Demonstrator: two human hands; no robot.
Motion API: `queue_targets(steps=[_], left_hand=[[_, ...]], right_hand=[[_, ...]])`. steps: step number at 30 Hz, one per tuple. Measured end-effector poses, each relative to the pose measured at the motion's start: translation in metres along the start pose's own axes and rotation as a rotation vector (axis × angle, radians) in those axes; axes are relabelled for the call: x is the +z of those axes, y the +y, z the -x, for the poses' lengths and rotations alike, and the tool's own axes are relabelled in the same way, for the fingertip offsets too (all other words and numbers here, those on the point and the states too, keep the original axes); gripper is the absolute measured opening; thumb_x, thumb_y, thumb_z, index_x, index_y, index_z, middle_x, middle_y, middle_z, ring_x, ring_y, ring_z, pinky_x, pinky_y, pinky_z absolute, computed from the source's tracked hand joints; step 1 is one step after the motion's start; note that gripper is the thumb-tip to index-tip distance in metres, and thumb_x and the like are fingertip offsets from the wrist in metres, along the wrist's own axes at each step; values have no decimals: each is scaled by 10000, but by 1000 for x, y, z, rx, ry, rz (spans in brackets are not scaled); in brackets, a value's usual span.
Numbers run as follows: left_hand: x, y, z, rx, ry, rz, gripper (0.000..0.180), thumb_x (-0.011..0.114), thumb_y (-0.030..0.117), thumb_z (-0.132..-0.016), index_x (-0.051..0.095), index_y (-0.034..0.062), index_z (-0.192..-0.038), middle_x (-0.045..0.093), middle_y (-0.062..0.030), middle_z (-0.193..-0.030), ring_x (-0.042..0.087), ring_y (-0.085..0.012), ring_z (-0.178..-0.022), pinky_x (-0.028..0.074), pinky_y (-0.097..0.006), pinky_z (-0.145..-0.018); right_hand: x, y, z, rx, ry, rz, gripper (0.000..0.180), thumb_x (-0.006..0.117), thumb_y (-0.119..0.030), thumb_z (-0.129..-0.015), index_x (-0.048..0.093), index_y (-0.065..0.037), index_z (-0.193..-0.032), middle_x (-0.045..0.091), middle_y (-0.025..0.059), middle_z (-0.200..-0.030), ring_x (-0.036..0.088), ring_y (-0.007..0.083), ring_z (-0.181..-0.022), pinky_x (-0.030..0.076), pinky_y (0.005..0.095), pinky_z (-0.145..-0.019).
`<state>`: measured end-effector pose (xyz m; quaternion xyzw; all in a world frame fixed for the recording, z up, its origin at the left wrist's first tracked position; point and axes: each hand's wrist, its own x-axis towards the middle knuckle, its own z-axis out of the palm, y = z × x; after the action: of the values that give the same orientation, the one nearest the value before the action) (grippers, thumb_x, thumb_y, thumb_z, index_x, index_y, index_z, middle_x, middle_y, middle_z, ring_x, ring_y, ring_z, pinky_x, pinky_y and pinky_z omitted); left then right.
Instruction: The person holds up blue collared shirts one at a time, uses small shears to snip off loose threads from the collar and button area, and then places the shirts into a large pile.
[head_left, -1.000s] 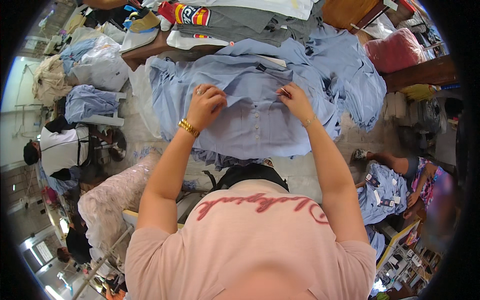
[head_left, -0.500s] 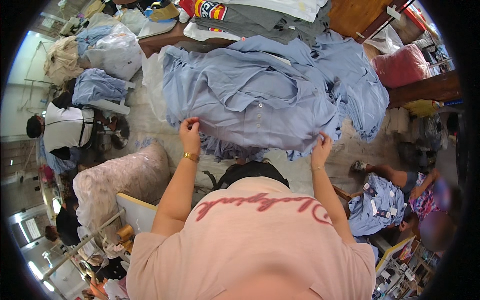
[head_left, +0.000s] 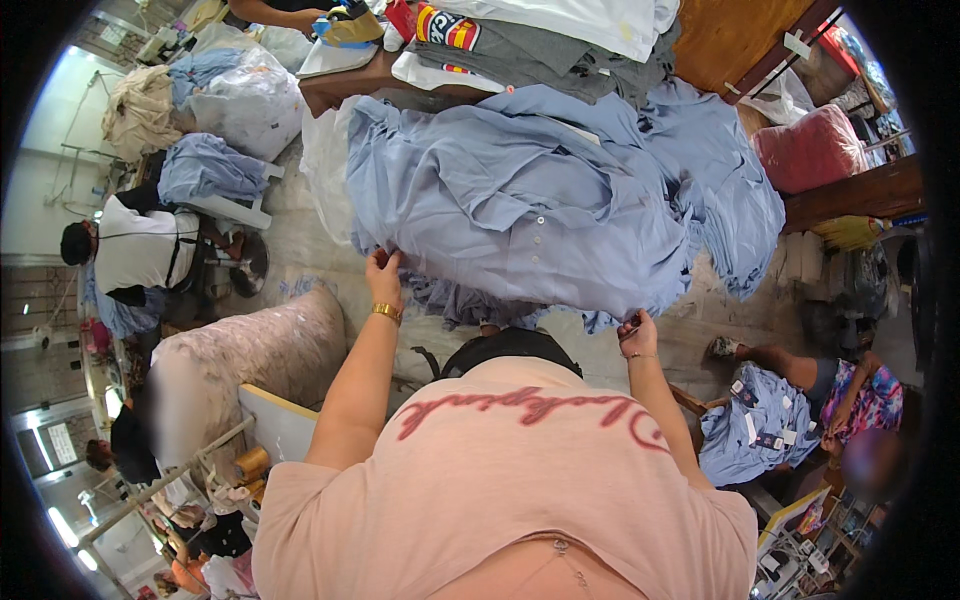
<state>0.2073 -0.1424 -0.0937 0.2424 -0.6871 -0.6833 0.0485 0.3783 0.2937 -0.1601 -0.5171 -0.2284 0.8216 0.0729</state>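
Two hands hold the big blue shirt in the middle of the frame, your left hand pinching its lower left edge and your right hand closed on its lower right edge, so pull both evenly.

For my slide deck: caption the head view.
Both hands, left hand and right hand, grip the lower edge of a light blue shirt atop a pile.
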Motion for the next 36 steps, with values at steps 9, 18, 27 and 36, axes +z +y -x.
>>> queue_targets(steps=[9,18,27,36], left_hand=[[-38,26,10,31,-277,-206,157,638,155,-781,558,31,-832,531,15,-780,468,-70,-739,379,-206,-662],[38,259,-28,755,-312,-96,170,511,201,-877,565,42,-844,536,24,-812,454,-54,-761,360,-204,-690],[100,360,18,912,-570,197,217,555,68,-834,561,12,-1043,586,-12,-910,489,-40,-822,365,-178,-751],[136,319,49,835,-1043,-64,337,609,28,-734,572,29,-1069,544,10,-833,479,-76,-720,391,-222,-613]], right_hand=[[-24,-23,45,-135,54,210,146,604,-165,-798,490,-118,-721,439,-2,-540,391,120,-411,318,247,-376],[99,-196,149,-936,-136,251,147,616,-187,-806,530,-92,-735,460,-27,-563,407,73,-431,287,201,-394],[112,-258,276,-1547,63,92,105,586,-189,-837,545,-94,-818,455,-65,-647,358,18,-528,278,179,-459],[-40,-258,323,-1191,122,9,76,631,-92,-775,593,-65,-835,501,-60,-703,390,10,-519,293,155,-439]])
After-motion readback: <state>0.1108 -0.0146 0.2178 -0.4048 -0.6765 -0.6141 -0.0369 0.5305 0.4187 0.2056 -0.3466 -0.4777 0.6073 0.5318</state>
